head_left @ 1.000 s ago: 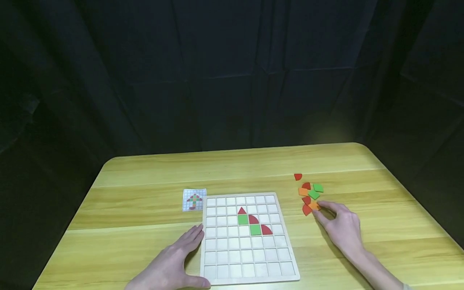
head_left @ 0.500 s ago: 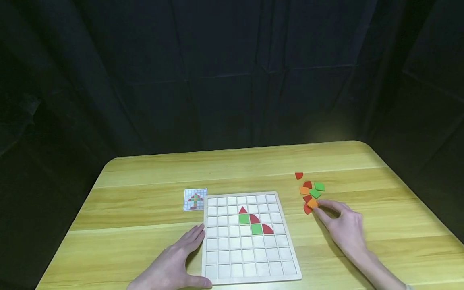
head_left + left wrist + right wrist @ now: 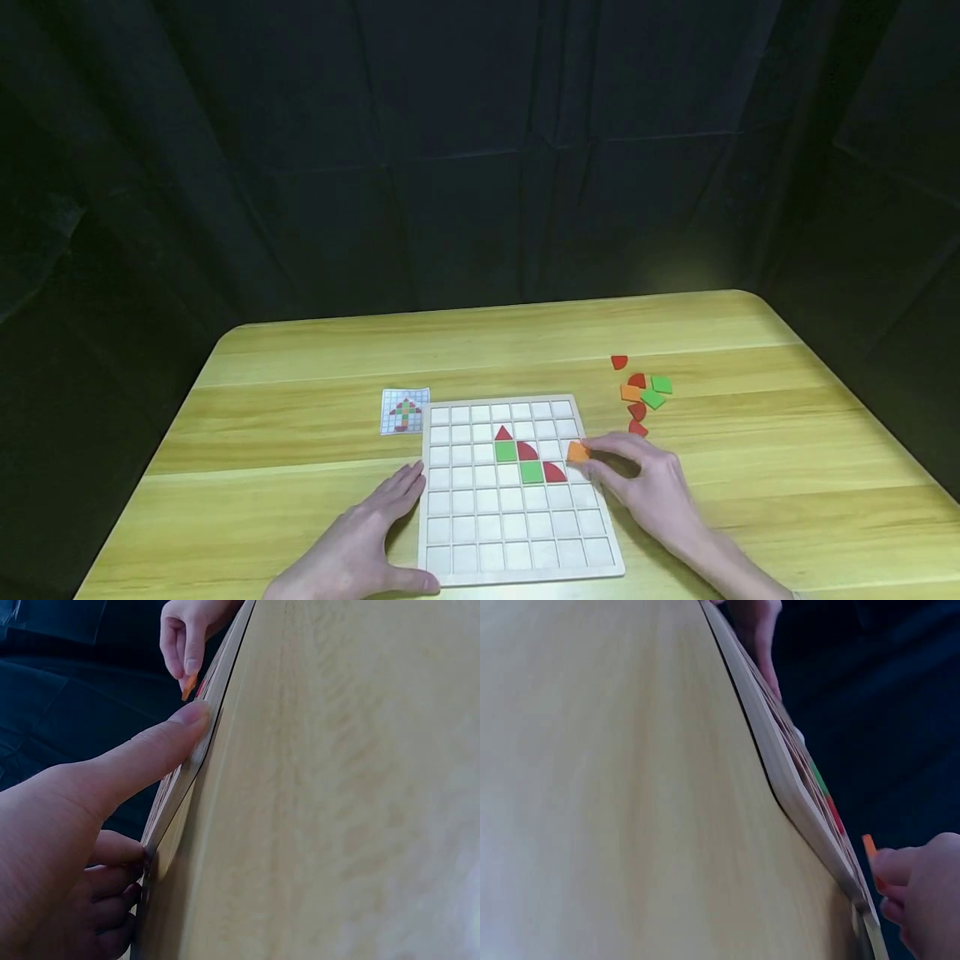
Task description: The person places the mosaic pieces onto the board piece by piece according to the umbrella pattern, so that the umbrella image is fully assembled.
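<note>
My right hand (image 3: 651, 483) pinches an orange square tile (image 3: 577, 452) between thumb and fingertips, over the right edge of a white gridded board (image 3: 487, 528). In the right wrist view the orange tile (image 3: 869, 846) appears a little above the board. Set in the grid are a red triangle (image 3: 502, 433), two green squares (image 3: 506, 451) and two red quarter-circles (image 3: 554, 472). At the board's left side lies my left hand (image 3: 360, 533), its straight fingers touching the edge and its thumb at the near corner.
Right of the board, several loose tiles lie on the wooden table (image 3: 262, 400): red quarter-circles (image 3: 637, 412), green pieces (image 3: 661, 384) and an orange one (image 3: 631, 392). A small pattern card (image 3: 392, 404) lies at the board's upper left. Dark cloth (image 3: 465, 217) hangs behind.
My right hand has picked the orange square from the loose tiles and carried it left to the board's right edge. The left hand stays in place.
</note>
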Demonstrator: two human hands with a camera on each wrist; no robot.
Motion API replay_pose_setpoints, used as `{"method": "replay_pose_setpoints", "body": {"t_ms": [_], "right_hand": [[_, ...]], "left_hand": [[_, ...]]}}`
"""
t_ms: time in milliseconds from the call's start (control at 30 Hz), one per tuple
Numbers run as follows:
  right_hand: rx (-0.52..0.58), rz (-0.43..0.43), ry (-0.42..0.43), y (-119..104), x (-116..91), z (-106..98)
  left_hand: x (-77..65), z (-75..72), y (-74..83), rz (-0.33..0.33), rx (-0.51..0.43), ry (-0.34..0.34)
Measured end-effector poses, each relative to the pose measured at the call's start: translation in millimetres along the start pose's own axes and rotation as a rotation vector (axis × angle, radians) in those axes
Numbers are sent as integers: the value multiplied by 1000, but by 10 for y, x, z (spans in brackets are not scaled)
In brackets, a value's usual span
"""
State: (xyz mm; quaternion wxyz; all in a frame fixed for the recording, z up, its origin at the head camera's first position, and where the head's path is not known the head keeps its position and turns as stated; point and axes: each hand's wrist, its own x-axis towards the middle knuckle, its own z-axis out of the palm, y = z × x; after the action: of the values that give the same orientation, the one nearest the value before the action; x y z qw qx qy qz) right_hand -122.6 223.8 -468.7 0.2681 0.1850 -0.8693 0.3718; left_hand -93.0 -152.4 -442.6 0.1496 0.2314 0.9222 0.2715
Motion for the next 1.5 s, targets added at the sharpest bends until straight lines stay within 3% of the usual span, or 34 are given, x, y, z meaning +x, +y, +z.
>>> {"method": "replay_pose_setpoints", "body": {"t_ms": [233, 500, 900, 1500], "right_hand": [[95, -122, -112, -118, -12, 202], [88, -242, -100, -205, 45, 346], [122, -220, -181, -340, 90, 476], [96, -256, -188, -376, 104, 594]], "left_hand": [[-13, -2, -5, 2, 2, 6], [-24, -4, -8, 40, 16, 32], [-16, 0, -1, 19, 8, 20], [1, 13, -2, 1, 5, -1]]}}
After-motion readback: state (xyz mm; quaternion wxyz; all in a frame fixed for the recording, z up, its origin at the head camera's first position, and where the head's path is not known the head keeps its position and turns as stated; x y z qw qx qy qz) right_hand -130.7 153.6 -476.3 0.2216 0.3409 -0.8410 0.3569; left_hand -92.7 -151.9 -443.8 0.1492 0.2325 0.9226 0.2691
